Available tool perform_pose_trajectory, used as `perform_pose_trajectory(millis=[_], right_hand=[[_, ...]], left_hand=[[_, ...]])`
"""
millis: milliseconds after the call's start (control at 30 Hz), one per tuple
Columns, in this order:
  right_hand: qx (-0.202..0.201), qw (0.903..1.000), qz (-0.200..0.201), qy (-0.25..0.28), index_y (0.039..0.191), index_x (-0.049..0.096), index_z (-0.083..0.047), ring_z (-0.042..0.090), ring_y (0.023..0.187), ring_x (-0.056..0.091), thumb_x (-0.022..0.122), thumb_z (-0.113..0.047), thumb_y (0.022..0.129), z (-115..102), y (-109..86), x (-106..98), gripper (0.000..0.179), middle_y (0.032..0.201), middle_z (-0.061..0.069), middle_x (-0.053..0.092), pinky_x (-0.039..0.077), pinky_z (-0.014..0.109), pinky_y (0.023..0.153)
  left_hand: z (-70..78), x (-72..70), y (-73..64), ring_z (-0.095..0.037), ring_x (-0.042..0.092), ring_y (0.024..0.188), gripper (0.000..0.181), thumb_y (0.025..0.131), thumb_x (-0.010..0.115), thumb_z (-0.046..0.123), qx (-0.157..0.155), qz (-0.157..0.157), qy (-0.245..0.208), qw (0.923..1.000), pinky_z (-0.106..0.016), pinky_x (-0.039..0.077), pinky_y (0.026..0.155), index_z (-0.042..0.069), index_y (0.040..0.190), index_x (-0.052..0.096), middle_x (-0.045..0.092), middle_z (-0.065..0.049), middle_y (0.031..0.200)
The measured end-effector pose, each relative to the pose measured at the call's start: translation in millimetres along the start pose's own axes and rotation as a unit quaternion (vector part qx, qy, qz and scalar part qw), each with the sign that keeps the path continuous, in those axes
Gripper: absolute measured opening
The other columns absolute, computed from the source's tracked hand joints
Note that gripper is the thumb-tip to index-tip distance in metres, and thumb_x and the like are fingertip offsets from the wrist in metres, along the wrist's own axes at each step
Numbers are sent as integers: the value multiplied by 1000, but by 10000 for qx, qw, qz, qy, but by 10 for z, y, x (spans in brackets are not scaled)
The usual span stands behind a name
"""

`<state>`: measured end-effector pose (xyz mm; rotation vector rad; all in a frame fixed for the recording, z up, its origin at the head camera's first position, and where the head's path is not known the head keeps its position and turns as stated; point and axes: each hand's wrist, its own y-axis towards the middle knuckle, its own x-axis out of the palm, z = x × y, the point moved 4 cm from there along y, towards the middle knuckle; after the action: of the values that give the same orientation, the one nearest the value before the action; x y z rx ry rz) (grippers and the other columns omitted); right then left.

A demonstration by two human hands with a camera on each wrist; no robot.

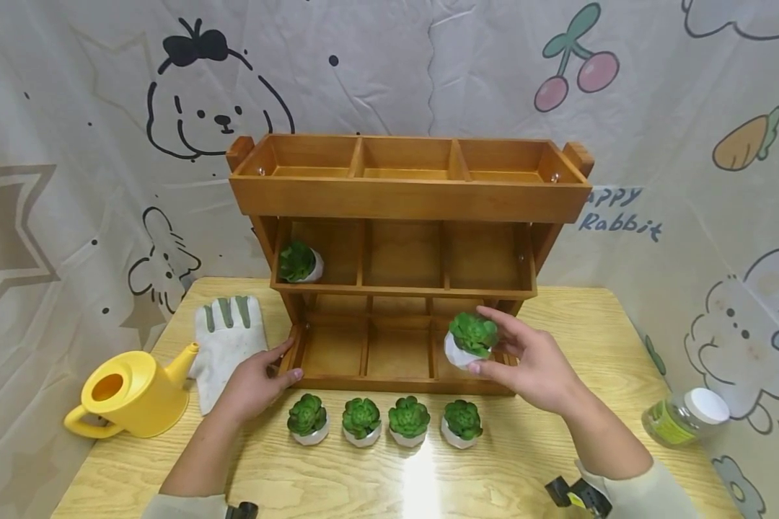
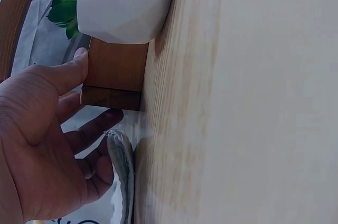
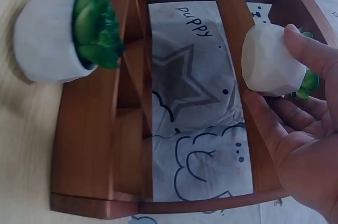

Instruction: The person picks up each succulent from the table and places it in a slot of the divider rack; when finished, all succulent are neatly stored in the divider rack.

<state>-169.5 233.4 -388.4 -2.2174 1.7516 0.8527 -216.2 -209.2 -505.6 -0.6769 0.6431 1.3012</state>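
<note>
A small potted succulent [image 1: 470,339] with a white faceted pot is pinched between thumb and fingers of my right hand [image 1: 534,364]. It hangs in front of the right part of a three-tier wooden shelf [image 1: 409,200]. In the right wrist view the same white pot [image 3: 272,61] shows side-on. My left hand [image 1: 256,386] holds the front left corner of the shelf's bottom tier, thumb on the front face [image 2: 117,65]. Another potted succulent [image 1: 301,262] sits in the middle tier's left compartment. Several more, such as this potted succulent [image 1: 361,422], stand in a row before the shelf.
A yellow watering can [image 1: 133,396] stands at the left, with a white and green glove [image 1: 230,346] beside it. A clear jar with a white lid [image 1: 684,418] is at the table's right edge. Printed cloth [image 1: 389,65] hangs behind the wooden table [image 1: 337,483].
</note>
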Motion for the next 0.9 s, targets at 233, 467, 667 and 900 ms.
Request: perform_pose_trajectory(millis=[233, 467, 667, 900], right_hand=[[-173, 9998, 20, -53, 154, 50, -13, 27, 113, 69, 90, -22, 84, -110, 109, 16, 81, 132, 11, 67, 56, 44, 94], [-157, 9998, 45, 108, 153, 51, -17, 25, 108, 71, 91, -22, 82, -206, 230, 48, 81, 126, 8, 69, 59, 39, 89], [-131, 9998, 123, -20, 153, 52, -17, 23, 108, 69, 92, -26, 81, -299, 325, 63, 82, 126, 5, 69, 57, 42, 93], [-309, 9994, 146, -38, 152, 52, -12, 23, 112, 68, 92, -24, 81, -424, 458, 79, 83, 128, 5, 68, 56, 39, 95]], left_hand=[[8, -4, -1, -29, 59, 105, 69, 97, 74, 38, -3, 9, 21, 10000, -54, 49, 93, 17, 158, 47, 61, -21, 141], [0, 4, -3, -33, 60, 113, 69, 98, 74, 37, -26, -14, 4, 10000, -57, 49, 97, 17, 158, 47, 57, -23, 145], [7, 1, -2, -35, 60, 117, 68, 98, 73, 36, -54, -20, 26, 10000, -58, 48, 99, 16, 158, 47, 57, -24, 146], [9, -1, -6, -33, 60, 113, 70, 98, 74, 39, -32, -24, 0, 10000, -57, 48, 97, 16, 158, 47, 57, -23, 145]])
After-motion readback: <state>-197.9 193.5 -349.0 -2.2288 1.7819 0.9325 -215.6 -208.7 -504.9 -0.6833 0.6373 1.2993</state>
